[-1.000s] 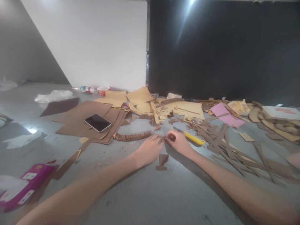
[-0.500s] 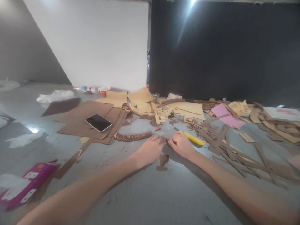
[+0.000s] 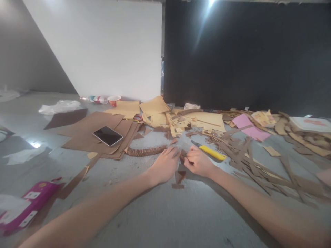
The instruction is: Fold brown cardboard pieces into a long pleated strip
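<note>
A curved strip of brown cardboard (image 3: pixel 144 151), closely ribbed like a row of folded pieces, lies on the table. Its right end disappears under my left hand (image 3: pixel 166 164), whose fingers are bent down together over it. Just to the right, my right hand (image 3: pixel 199 161) pinches a small brown cardboard piece (image 3: pixel 182 155) between thumb and fingers. Some of that piece is hidden by the fingers. Beyond my right hand rests a yellow utility knife (image 3: pixel 212 152) with its blade out. Small brown cardboard scraps (image 3: pixel 180 176) lie just in front of my hands.
Brown cardboard sheets (image 3: pixel 88 131) bear a phone (image 3: pixel 108 135) at the left. Yellow sheets (image 3: pixel 155 105) and offcuts spread along the back. Brown strips (image 3: pixel 258 168) are heaped at the right, beside pink paper (image 3: pixel 249 127). A magenta packet (image 3: pixel 38 196) lies near left.
My right hand has turned and its fingers have loosened a little, showing more of the small brown piece. My left hand stays over the strip's end. The view has shifted slightly.
</note>
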Demonstrator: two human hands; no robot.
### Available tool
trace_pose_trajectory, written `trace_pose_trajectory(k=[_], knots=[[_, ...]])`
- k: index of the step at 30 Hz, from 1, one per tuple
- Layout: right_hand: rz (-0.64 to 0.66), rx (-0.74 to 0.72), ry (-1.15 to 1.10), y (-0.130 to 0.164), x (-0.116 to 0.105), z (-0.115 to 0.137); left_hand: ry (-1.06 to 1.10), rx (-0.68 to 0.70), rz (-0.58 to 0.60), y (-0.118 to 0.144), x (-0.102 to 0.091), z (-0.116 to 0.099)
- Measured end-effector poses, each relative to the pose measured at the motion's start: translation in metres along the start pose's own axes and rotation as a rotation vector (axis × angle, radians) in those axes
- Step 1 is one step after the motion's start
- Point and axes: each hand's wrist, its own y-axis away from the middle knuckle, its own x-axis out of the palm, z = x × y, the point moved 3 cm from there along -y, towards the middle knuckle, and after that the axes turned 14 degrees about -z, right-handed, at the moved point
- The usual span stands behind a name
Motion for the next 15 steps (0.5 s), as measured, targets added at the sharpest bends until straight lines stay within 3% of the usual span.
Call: trace_pose_trajectory(k=[4,10,15], knots=[[-0.027,0.085,-0.127,-0.002,-0.002,-0.005,0.059,0.023,0.005,-0.002,0.0,-0.003],[-0.202,0.544,-0.24,-0.003,-0.005,-0.033,0.082,0.063,-0.023,-0.002,0.002,-0.002],[-0.14,0.397,-0.126,-0.006,0.006,-0.04,0.062,0.079,-0.026,-0.001,0.002,-0.003]])
